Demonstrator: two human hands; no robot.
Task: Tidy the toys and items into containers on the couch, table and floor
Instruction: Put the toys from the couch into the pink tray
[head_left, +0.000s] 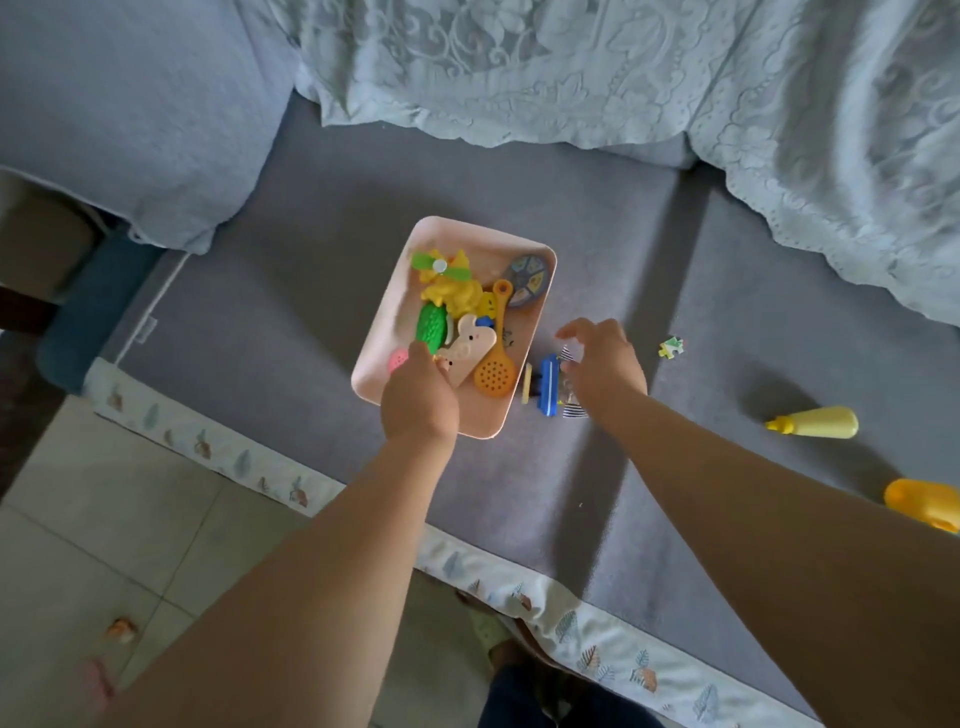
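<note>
I have my left hand (418, 397) on the near rim of the pink tray (387, 317) at centre frame, fingers curled over the edge and gripping it, I judge to keep it from sliding on the grey couch (649, 467) while toys go in. My right hand (602, 358) hovers just right of the tray, fingers spread wide and empty, above the blue toy (548, 384) and its striped bits, which look like the next pick. The tray already carries a green cactus-like toy (434, 327) and an orange strainer spoon (496, 364), while a puzzle piece (671, 346) and a yellow bottle (815, 422) lie loose at right.
</note>
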